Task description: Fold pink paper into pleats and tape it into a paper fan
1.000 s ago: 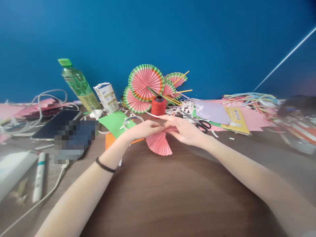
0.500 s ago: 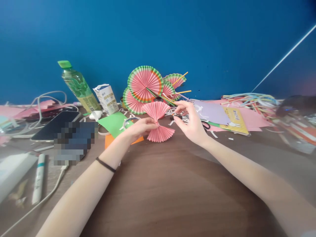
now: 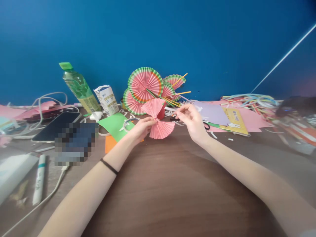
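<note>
My left hand [image 3: 143, 129] pinches a pink pleated paper fan [image 3: 161, 130] at its gathered middle. The pleats spread above and below the fingers in a bow-tie shape. To its right, my right hand [image 3: 191, 120] is raised with the fingers curled and the thumb close to them. A thin pale piece [image 3: 170, 109] shows at its fingertips, but I cannot make out what it is. Behind the hands, finished round watermelon-coloured paper fans [image 3: 145, 84] with green rims lean against the wall. Black-handled scissors [image 3: 206, 126] lie partly hidden behind my right hand.
Green paper [image 3: 116, 125] and orange paper [image 3: 110, 144] lie left of the fan. Further left are a green bottle [image 3: 79, 87], a carton [image 3: 107, 100], a phone [image 3: 56, 126] and a marker [image 3: 39, 181]. Lilac paper [image 3: 209, 112], a yellow packet [image 3: 234, 120] and paper strips [image 3: 247, 98] lie right.
My right hand has curled its fingers in and turned slightly, and a pale piece now shows at its fingertips. The pink fan has tilted in my left hand, its lower part swinging right.
</note>
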Motion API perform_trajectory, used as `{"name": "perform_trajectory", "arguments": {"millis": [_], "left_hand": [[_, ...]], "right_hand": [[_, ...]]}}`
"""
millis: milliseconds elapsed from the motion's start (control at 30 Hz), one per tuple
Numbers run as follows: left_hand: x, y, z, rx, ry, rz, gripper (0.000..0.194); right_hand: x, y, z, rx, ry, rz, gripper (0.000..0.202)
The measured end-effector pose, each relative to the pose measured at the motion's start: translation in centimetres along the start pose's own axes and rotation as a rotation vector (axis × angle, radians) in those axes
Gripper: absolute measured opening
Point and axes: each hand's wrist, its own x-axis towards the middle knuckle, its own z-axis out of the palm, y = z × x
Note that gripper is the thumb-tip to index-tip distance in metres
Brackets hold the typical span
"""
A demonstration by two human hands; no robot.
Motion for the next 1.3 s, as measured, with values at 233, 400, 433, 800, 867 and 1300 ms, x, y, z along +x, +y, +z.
{"name": "perform_trajectory", "arguments": {"millis": [233,400,433,800,867,1300], "left_hand": [[-0.7,0.5,0.3,-0.022,-0.238,-0.255,0.013],[-0.9,0.4,0.6,0.054,-0.283,-0.302,0.017],[-1.0,0.4,0.7,0.057,-0.270,-0.297,0.016],[-0.7,-0.6,1.4,-0.021,-0.214,-0.116,0.021],[-0.6,-0.8,1.6,-0.121,-0.160,-0.083,0.021],[-0.2,-1.3,1.8,-0.488,-0.096,-0.118,0.017]], "right_hand": [[0.1,-0.1,-0.5,0.017,-0.220,-0.001,0.020],[0.3,-0.5,-1.1,0.021,-0.381,-0.092,0.017],[0.3,-0.4,-1.1,0.020,-0.399,-0.100,0.015],[0.1,-0.6,-0.8,0.101,-0.421,-0.063,0.013],[0.1,-0.7,-0.9,0.061,-0.427,-0.090,0.027],[-0.2,-0.3,-0.7,-0.057,-0.555,0.057,0.080]]}}
